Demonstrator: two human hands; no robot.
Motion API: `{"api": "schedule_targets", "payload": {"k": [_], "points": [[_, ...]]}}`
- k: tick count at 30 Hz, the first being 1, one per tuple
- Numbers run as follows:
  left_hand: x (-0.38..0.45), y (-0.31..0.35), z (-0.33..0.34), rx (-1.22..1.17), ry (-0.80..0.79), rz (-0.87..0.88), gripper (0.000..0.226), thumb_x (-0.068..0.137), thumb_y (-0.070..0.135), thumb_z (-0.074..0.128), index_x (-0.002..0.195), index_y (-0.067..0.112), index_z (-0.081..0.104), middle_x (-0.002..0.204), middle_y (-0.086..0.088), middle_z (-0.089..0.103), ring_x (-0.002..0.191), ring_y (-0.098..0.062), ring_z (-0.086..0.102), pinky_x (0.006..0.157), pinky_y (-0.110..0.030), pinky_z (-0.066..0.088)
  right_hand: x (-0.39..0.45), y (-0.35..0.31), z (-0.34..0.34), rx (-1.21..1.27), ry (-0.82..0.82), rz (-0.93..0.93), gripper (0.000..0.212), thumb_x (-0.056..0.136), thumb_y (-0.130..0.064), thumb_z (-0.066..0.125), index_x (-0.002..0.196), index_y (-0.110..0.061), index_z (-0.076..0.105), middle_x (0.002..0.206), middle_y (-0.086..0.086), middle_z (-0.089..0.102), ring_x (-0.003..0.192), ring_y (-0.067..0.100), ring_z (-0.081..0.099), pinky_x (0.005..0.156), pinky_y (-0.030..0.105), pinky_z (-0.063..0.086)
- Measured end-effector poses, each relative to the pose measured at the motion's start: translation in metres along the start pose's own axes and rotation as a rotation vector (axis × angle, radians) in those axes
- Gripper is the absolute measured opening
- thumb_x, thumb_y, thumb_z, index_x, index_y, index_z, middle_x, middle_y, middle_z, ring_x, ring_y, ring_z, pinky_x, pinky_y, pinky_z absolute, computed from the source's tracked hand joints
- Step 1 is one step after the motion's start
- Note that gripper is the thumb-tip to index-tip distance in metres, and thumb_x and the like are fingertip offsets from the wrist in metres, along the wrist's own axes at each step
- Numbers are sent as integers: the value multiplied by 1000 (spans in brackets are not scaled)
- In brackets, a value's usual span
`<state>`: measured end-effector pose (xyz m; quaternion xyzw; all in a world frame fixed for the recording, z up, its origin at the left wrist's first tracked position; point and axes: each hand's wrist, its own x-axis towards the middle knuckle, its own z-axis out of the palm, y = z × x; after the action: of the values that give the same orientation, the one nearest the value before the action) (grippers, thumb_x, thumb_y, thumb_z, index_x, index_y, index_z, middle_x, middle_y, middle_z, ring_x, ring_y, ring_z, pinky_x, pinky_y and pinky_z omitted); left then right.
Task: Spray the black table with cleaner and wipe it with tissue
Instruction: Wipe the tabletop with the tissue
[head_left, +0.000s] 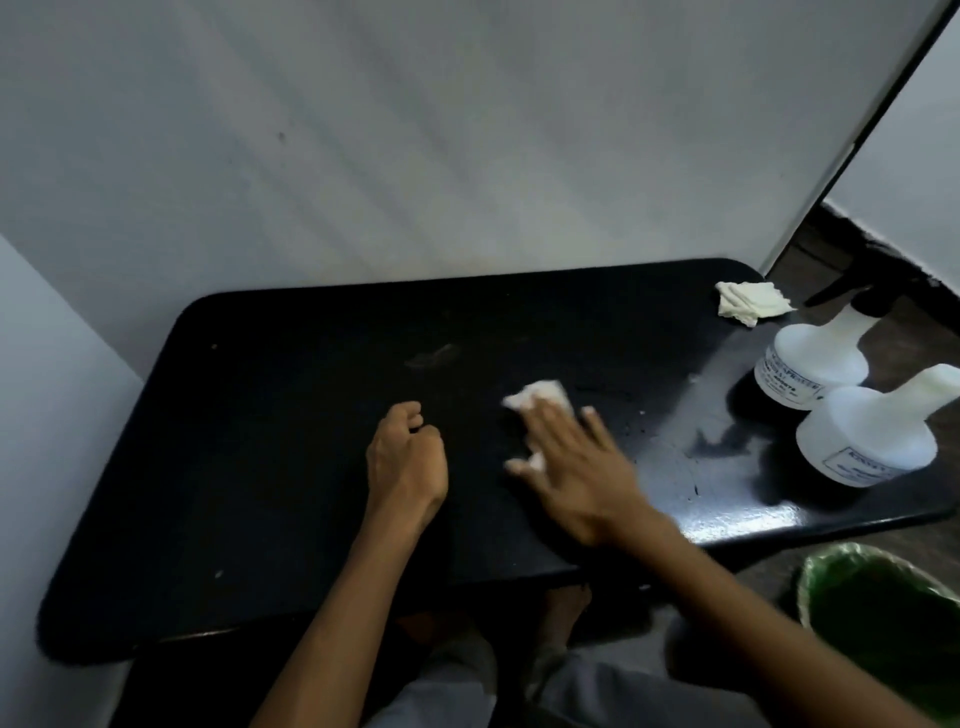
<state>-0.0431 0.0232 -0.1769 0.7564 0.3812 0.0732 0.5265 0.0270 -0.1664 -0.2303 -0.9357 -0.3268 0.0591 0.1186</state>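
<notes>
The black table (270, 467) fills the middle of the view, set against a white wall. My right hand (571, 462) lies flat on a white tissue (540, 396), pressing it onto the table top near the centre. My left hand (408, 454) rests beside it on the table with its fingers loosely curled and nothing in it. Two white spray bottles stand at the table's right end: one with a black trigger head (810, 358), and a nearer one (872, 441). Wet, shiny patches show on the table surface to the right of my right hand.
A folded pile of white tissues (748, 303) lies at the far right corner of the table. A bin lined with a green bag (883, 603) stands on the floor at the lower right. My knees show under the front edge.
</notes>
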Motion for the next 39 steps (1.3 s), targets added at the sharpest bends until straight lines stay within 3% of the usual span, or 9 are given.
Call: {"api": "schedule_targets", "payload": {"k": [4,7,16,19,25,29,32,37,39], "points": [[-1,-8,-15,-46,-25,-10,46,95,15,42,139,23,49,139,4,52,117,-11,47,95,-30,36,47,72,-36,-13,-50,435,80,101,-64,12,164,-18,-6,174,0,-10,159,12,-13,128,48,-9],[2,-8,-25,-60,-15,-39,46,96,17,42,140,23,48,137,2,52,111,-10,47,90,-30,36,102,62,-39,67,-39,537,86,101,-68,11,164,-12,-7,173,5,-14,159,18,-16,127,49,-12],[-1,-5,-59,-148,250,-303,54,88,13,41,142,11,45,139,-13,51,123,-31,53,103,-49,44,137,-131,22,51,-117,12,76,105,-60,16,164,-16,-5,173,3,-13,158,16,-16,125,44,-15],[-3,-9,-77,-153,303,-414,45,84,17,43,126,5,57,126,-16,60,114,-34,60,96,-52,51,96,-155,29,19,-145,-204,70,108,-52,18,164,-18,-5,172,1,-15,157,13,-19,128,44,-13],[-29,-16,-91,-126,115,-496,23,89,27,48,91,10,63,85,-10,63,68,-20,59,60,-34,46,-4,-132,18,146,-227,-500,62,109,-32,34,165,-28,7,171,-12,-6,157,2,-11,124,31,-15],[-44,-13,-81,-16,-76,-457,27,90,23,51,106,7,67,91,-10,65,77,-23,62,70,-34,51,-46,-85,-10,139,-267,-487,70,97,-15,53,161,-33,31,170,-16,20,155,1,16,127,27,13],[-57,-9,-62,99,-218,-298,25,89,19,50,106,15,66,106,-9,67,94,-25,64,91,-42,55,-62,-54,-30,82,-177,-355,61,87,-13,57,145,-31,58,155,-9,50,139,12,48,111,28,43],[-87,8,-19,193,-446,18,52,87,19,58,136,38,51,127,5,56,95,-6,57,69,-22,47,-60,-25,-55,257,32,-78,31,77,7,72,96,-15,84,102,3,81,95,19,75,90,37,59],[-96,19,-1,193,-494,124,58,88,22,62,141,40,47,132,6,53,100,-6,54,75,-22,48,-62,-17,-65,411,121,1,32,73,8,75,85,-20,85,87,-3,82,82,11,76,80,35,63]]}}
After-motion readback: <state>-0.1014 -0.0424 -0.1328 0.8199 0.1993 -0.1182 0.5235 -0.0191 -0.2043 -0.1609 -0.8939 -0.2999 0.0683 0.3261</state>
